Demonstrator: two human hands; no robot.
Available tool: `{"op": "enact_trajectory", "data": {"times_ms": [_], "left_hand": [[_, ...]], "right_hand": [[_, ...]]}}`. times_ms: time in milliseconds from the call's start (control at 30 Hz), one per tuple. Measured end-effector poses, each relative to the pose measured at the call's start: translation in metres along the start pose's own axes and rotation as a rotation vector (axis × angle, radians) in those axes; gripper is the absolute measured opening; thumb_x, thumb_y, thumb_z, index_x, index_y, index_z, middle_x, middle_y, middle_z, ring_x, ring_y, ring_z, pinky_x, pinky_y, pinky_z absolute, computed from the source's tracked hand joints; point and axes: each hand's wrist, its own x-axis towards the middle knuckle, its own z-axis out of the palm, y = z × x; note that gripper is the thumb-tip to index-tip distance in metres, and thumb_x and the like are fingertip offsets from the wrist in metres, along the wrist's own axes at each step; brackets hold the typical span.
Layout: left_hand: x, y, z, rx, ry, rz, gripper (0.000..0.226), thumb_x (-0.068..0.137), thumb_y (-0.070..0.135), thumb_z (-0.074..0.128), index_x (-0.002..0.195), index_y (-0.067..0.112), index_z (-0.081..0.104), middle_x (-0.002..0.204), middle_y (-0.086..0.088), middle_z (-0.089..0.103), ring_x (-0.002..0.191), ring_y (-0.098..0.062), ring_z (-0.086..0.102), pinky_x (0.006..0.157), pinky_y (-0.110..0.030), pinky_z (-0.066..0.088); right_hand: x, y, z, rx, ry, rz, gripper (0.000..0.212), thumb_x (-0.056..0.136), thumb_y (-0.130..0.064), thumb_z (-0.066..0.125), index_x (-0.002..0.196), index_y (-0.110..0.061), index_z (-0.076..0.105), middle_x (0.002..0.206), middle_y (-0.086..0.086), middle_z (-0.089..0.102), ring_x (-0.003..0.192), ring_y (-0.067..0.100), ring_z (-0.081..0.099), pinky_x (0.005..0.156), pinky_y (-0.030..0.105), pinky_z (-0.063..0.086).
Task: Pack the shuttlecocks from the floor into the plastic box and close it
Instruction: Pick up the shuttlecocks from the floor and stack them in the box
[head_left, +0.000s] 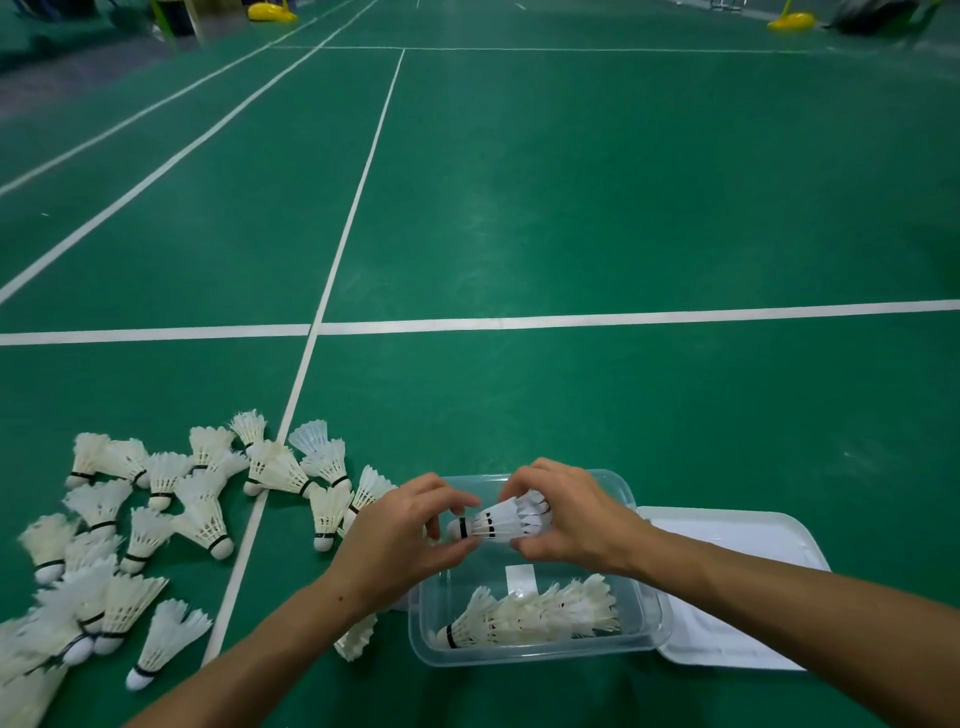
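Observation:
A clear plastic box sits open on the green floor in front of me. Inside lies a nested row of white shuttlecocks, corks pointing left. Above the box both hands hold a short stack of shuttlecocks lying sideways. My left hand pinches its cork end. My right hand wraps the feather end. Several loose shuttlecocks lie scattered on the floor to the left, and one lies partly under my left forearm.
The box's white lid lies flat on the floor against the box's right side. White court lines cross the green floor. Yellow post bases and dark bags stand far away at the top.

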Motion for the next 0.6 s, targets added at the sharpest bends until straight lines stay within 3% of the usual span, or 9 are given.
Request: {"op": "enact_trajectory", "data": {"times_ms": [100, 233, 433, 600], "left_hand": [[-0.004, -0.009, -0.007, -0.008, 0.046, -0.046, 0.051, 0.083, 0.067, 0.069, 0.127, 0.044, 0.064, 0.107, 0.028, 0.058, 0.074, -0.004, 0.062, 0.063, -0.026, 0.058], [-0.012, -0.016, -0.016, -0.040, 0.134, -0.094, 0.047, 0.085, 0.065, 0.068, 0.126, 0.042, 0.065, 0.106, 0.028, 0.061, 0.077, -0.006, 0.065, 0.064, -0.031, 0.060], [-0.026, -0.016, -0.019, -0.028, 0.148, -0.134, 0.038, 0.088, 0.063, 0.066, 0.121, 0.044, 0.065, 0.106, 0.025, 0.063, 0.076, -0.004, 0.067, 0.064, -0.032, 0.060], [-0.028, -0.015, -0.018, -0.067, 0.126, -0.156, 0.035, 0.089, 0.055, 0.072, 0.121, 0.041, 0.067, 0.106, 0.025, 0.064, 0.076, -0.004, 0.068, 0.065, -0.033, 0.060]], "right_hand": [[-0.003, 0.008, 0.012, -0.042, -0.046, 0.034, 0.042, 0.080, -0.031, 0.083, 0.117, -0.031, 0.063, 0.112, -0.013, 0.055, 0.104, 0.008, 0.052, 0.085, 0.021, 0.042], [0.000, 0.013, 0.041, -0.096, -0.164, 0.076, 0.046, 0.084, -0.027, 0.082, 0.124, -0.030, 0.059, 0.122, -0.009, 0.051, 0.112, 0.015, 0.053, 0.099, 0.030, 0.050], [0.019, 0.016, 0.079, -0.145, -0.232, 0.109, 0.055, 0.089, -0.021, 0.082, 0.137, -0.023, 0.056, 0.137, 0.003, 0.051, 0.119, 0.024, 0.056, 0.104, 0.033, 0.048], [0.025, 0.022, 0.105, -0.056, -0.201, 0.204, 0.054, 0.086, -0.019, 0.085, 0.134, -0.024, 0.060, 0.134, 0.003, 0.055, 0.116, 0.024, 0.060, 0.104, 0.036, 0.054]]}}
